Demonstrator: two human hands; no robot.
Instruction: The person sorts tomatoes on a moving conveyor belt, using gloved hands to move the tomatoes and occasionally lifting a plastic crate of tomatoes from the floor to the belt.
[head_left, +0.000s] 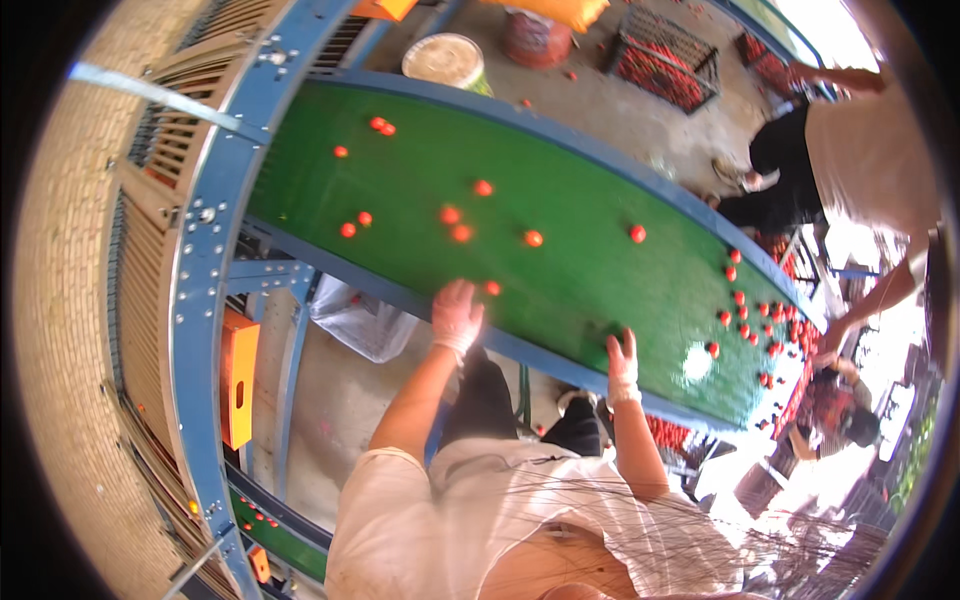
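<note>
A green conveyor belt (420, 172) runs across in front of me, carrying loose small red tomatoes (532, 238). My left hand (455, 315), in a thin pale glove, is over the belt's near edge. Its thumb is spread from the fingers, and one tomato (492, 288) lies just beyond it. Also gloved, my right hand (622, 364) reaches over the same edge farther right, fingers apart and nothing visible in it. Some tomatoes in the belt's middle look blurred. Many more (795, 330) crowd the bright right end.
Blue metal rails (540, 360) border the belt. A blue frame post (202, 217) and slatted machinery stand left. Beneath is a plastic-lined container (360, 319). A white bucket (444, 61) and a black crate of tomatoes (664, 67) stand beyond. Other people (862, 150) work at right.
</note>
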